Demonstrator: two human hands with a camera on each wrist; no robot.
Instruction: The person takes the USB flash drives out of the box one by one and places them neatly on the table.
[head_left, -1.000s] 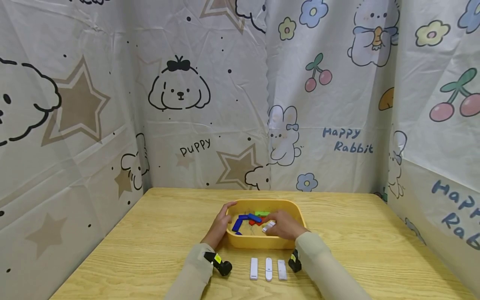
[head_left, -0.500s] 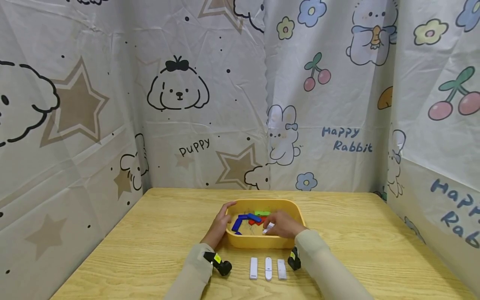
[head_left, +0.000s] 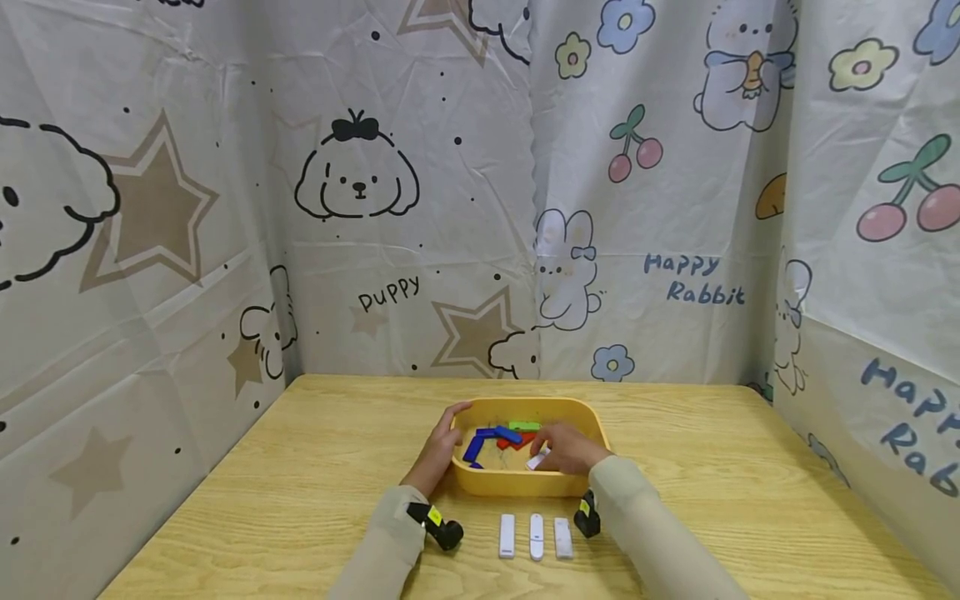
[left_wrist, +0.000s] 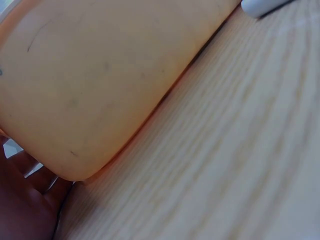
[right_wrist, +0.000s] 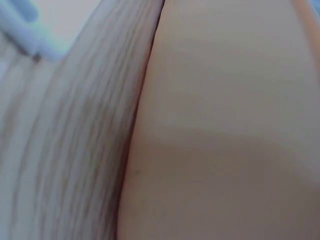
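One held piece: small white stick [head_left: 538, 460], flat and oblong, low in the frame's centre, inside the yellow tray [head_left: 592, 425].
Long axis: slanted, its upper end toward the frame's right.
Right hand [head_left: 567, 447]: fingers curled over the tray, pinching the white stick.
Left hand [head_left: 441, 446]: wrapped around the tray's left rim.
Other tray contents: blue pieces [head_left: 487, 440], red piece [head_left: 516, 442], green piece [head_left: 524, 427].
Below the tray: three white sticks [head_left: 536, 537] in a row, upright in the frame, on the wooden table [head_left: 300, 492].
Writing: backdrop [head_left: 450, 183] reads "Puppy" and "Happy Rabbit".
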